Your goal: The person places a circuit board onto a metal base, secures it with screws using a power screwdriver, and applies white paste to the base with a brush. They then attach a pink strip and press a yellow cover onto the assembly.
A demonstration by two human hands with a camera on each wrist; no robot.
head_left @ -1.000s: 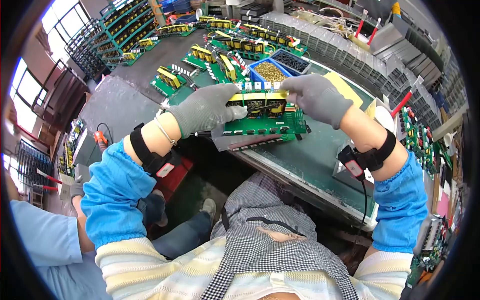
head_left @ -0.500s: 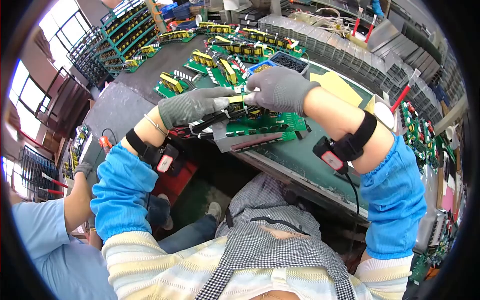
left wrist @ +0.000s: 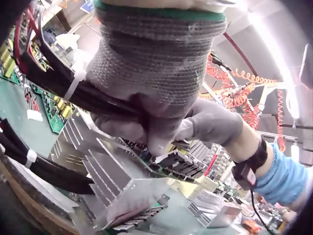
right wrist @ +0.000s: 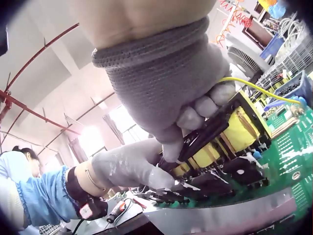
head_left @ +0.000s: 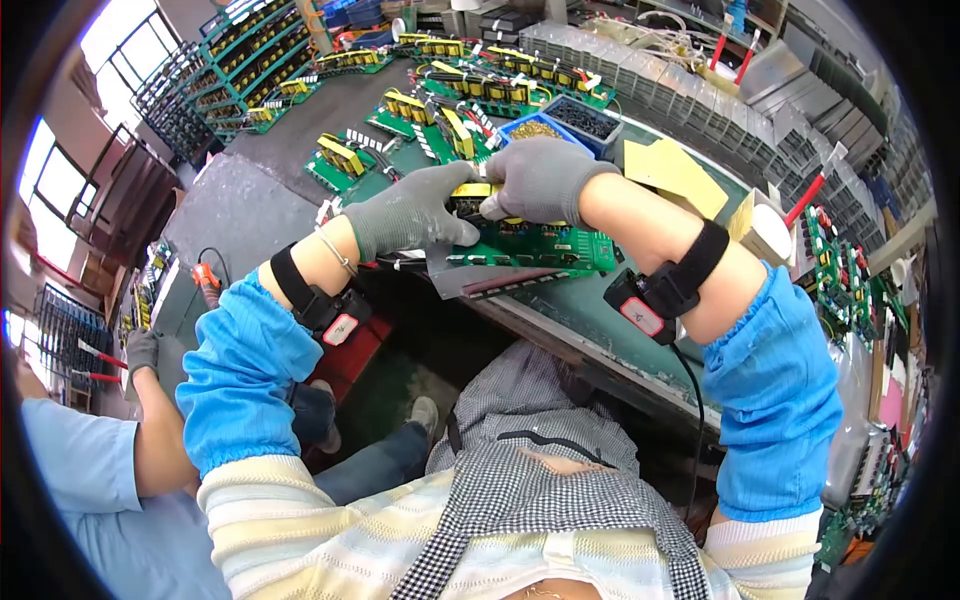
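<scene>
A green circuit board (head_left: 590,252) with a row of yellow transformers (right wrist: 239,129) lies near the table's front edge. Along the transformers runs a bundle of black cables (right wrist: 203,139). My left hand (head_left: 415,212), in a grey glove, grips the cables at the left end, its thumb down by the transformers. In the left wrist view, the tied black cable bundle (left wrist: 54,83) passes into this hand. My gloved right hand (head_left: 545,178) curls over the transformers and pinches the cables there, its fingertips close to the left hand. Silver heatsink fins (left wrist: 102,171) show under the board.
Behind the hands stand a blue bin (head_left: 540,127) of brass-coloured parts and a bin of black parts (head_left: 585,120). More boards (head_left: 405,110) lie beyond. Yellow sheets (head_left: 675,175) lie at right, and stacked heatsinks (head_left: 680,90) line the back. Another person (head_left: 90,470) is at left.
My right hand has moved left from the board's right end and over the transformers, close to my left hand. My left thumb has shifted down along the board.
</scene>
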